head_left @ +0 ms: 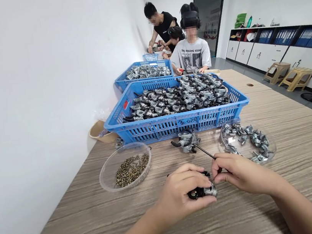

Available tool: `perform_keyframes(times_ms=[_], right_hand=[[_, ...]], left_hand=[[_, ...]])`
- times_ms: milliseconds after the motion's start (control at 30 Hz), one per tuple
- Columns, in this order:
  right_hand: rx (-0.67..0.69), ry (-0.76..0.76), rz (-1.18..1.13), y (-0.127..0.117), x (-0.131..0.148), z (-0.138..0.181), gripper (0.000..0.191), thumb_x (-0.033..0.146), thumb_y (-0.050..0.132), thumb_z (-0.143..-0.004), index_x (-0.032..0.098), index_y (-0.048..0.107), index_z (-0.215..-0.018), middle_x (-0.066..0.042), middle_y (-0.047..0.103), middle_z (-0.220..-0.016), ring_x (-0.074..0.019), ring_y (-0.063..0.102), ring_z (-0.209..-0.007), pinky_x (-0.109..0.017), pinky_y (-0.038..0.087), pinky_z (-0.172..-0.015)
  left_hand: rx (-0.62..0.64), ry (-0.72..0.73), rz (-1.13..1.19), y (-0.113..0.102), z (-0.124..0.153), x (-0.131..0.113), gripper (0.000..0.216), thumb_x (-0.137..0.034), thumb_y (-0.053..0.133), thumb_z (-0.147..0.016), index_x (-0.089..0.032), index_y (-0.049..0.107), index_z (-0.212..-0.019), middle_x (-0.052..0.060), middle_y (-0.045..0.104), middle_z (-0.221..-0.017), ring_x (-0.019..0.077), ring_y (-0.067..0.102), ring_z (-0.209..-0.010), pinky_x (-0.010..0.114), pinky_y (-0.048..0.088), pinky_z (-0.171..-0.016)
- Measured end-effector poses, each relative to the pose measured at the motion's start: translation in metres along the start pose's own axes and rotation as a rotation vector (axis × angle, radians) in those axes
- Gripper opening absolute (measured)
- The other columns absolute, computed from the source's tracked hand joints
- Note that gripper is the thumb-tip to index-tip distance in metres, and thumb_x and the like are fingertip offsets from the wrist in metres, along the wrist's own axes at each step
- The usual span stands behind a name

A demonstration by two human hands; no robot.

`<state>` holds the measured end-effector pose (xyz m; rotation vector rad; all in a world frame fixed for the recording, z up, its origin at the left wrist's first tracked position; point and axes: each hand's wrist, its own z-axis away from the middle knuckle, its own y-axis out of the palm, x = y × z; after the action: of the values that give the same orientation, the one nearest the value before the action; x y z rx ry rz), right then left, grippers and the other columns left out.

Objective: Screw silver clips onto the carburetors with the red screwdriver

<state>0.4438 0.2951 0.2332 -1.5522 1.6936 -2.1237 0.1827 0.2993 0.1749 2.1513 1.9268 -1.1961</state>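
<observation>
My left hand (183,188) is wrapped over a small carburetor (209,190) of black and silver metal, which rests low over the table and is partly covered by my fingers. Close against its right side, my right hand (235,169) is closed around a screwdriver (206,152). The thin dark shaft points away from me to the upper left; the handle is hidden in the palm. The thumb and forefinger pinch near the carburetor, and whatever is between their tips is too small to make out. Just beyond the shaft's tip, another carburetor (187,140) with a black hose lies on the table.
A clear dish of brass-coloured screws (131,170) stands left, and a clear dish of small metal parts (260,143) right. Behind them is a blue crate (157,124) piled with carburetors, then a second crate (122,83). Co-workers (191,52) are at the far end.
</observation>
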Motion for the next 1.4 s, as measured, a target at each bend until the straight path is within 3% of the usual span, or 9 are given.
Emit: perform_keyframes(times_ms=[267, 433, 1000, 1400], right_hand=[[0.046, 0.001, 0.046, -0.004, 0.003, 0.004, 0.010, 0.016, 0.059, -0.111, 0.021, 0.067, -0.109, -0.003, 0.068, -0.099, -0.0185, 0.067, -0.090, -0.029, 0.052, -0.079], [0.088, 0.036, 0.067, -0.005, 0.003, 0.005, 0.008, 0.014, 0.062, -0.110, 0.020, 0.067, -0.107, -0.003, 0.069, -0.099, -0.0183, 0.067, -0.088, -0.029, 0.051, -0.078], [0.142, 0.038, 0.060, -0.008, 0.009, 0.008, 0.017, 0.028, 0.058, -0.115, 0.021, 0.070, -0.106, -0.005, 0.070, -0.100, -0.0184, 0.068, -0.088, -0.029, 0.052, -0.075], [0.170, 0.083, 0.134, -0.009, 0.012, 0.013, 0.010, 0.014, 0.063, -0.109, 0.020, 0.068, -0.103, -0.004, 0.070, -0.100, -0.0180, 0.067, -0.085, -0.029, 0.049, -0.074]], left_hand=[[0.041, -0.001, -0.017, -0.001, -0.002, -0.002, 0.025, -0.032, 0.092, -0.094, -0.021, 0.078, -0.112, 0.004, 0.089, -0.102, 0.0208, 0.085, -0.096, 0.040, 0.069, -0.103], [0.070, -0.007, -0.057, -0.002, -0.005, -0.008, 0.018, -0.032, 0.089, -0.098, -0.021, 0.077, -0.107, 0.003, 0.088, -0.099, 0.0200, 0.082, -0.094, 0.039, 0.069, -0.102], [0.143, 0.015, -0.190, 0.001, -0.008, -0.022, 0.013, -0.032, 0.076, -0.108, -0.020, 0.077, -0.104, 0.001, 0.085, -0.098, 0.0165, 0.077, -0.088, 0.036, 0.065, -0.109], [0.129, 0.016, -0.291, 0.006, -0.010, -0.032, 0.016, -0.032, 0.071, -0.110, -0.019, 0.075, -0.101, 0.001, 0.084, -0.096, 0.0179, 0.076, -0.087, 0.039, 0.067, -0.104]])
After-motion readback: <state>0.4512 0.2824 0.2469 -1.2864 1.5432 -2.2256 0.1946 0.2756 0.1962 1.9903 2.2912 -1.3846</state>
